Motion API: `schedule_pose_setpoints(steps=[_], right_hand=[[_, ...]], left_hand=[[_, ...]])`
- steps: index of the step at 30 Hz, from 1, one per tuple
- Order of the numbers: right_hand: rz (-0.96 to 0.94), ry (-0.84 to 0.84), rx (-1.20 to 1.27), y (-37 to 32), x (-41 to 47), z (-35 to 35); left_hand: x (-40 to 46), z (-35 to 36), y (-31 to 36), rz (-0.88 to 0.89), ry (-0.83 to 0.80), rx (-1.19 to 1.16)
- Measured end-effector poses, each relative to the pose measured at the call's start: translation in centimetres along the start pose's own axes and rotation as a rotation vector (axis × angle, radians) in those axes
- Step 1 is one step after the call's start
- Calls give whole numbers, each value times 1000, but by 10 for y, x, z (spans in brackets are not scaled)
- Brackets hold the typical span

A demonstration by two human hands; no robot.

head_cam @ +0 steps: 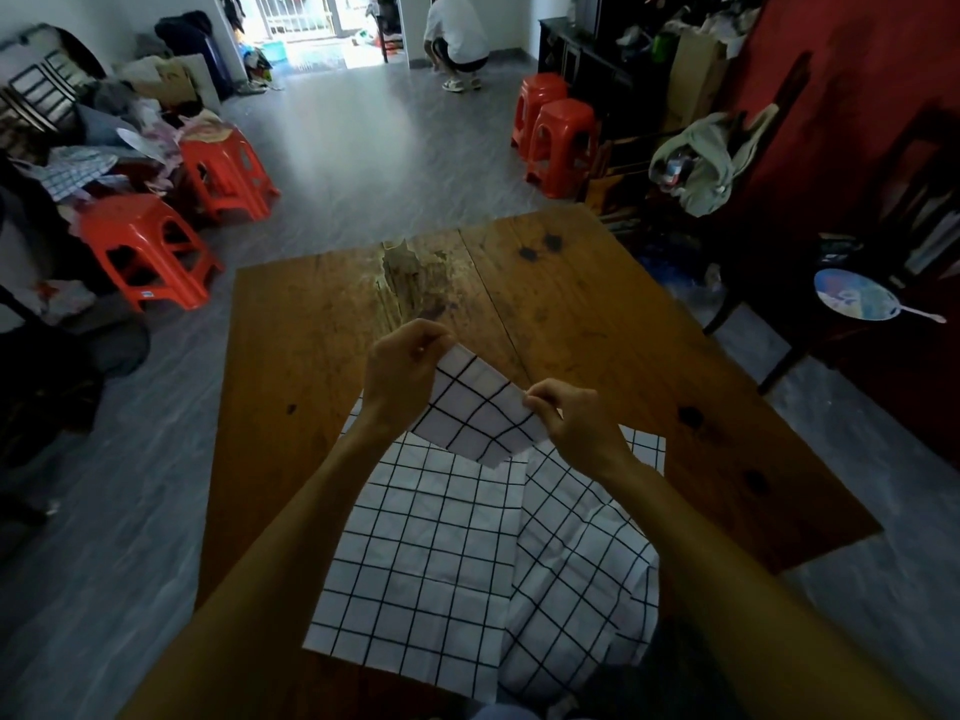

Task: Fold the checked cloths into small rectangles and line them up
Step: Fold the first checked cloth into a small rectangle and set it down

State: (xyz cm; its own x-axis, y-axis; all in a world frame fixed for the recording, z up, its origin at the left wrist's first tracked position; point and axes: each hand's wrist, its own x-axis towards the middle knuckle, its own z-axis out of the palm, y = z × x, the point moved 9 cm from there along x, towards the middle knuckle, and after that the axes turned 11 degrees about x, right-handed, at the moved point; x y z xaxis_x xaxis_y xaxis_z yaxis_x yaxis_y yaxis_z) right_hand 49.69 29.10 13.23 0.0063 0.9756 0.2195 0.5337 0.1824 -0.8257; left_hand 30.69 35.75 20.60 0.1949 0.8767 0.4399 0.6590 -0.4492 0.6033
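A small folded white cloth with a black check hangs in the air above the wooden table. My left hand pinches its upper left corner. My right hand pinches its right edge. Below it, a large checked cloth lies spread flat on the table's near part. A second checked cloth lies rumpled to its right, draping over the near table edge.
The table top is worn and stained in its far middle. Red plastic stools stand left and behind the table. A dark chair with a round fan stands at the right. A person crouches far back.
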Motion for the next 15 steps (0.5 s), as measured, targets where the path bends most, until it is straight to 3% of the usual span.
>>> schedule_pose_setpoints(steps=[6,11,15], right_hand=[[79,-36,0,13,5,2],[-51,0,53,-35,25,10],[-74,16,41,-34,25,11]], left_hand=[[-6,15,1,8,-41,9],[-13,36,23,119,-183,-3],[-11,31,18,90,-159,-13]])
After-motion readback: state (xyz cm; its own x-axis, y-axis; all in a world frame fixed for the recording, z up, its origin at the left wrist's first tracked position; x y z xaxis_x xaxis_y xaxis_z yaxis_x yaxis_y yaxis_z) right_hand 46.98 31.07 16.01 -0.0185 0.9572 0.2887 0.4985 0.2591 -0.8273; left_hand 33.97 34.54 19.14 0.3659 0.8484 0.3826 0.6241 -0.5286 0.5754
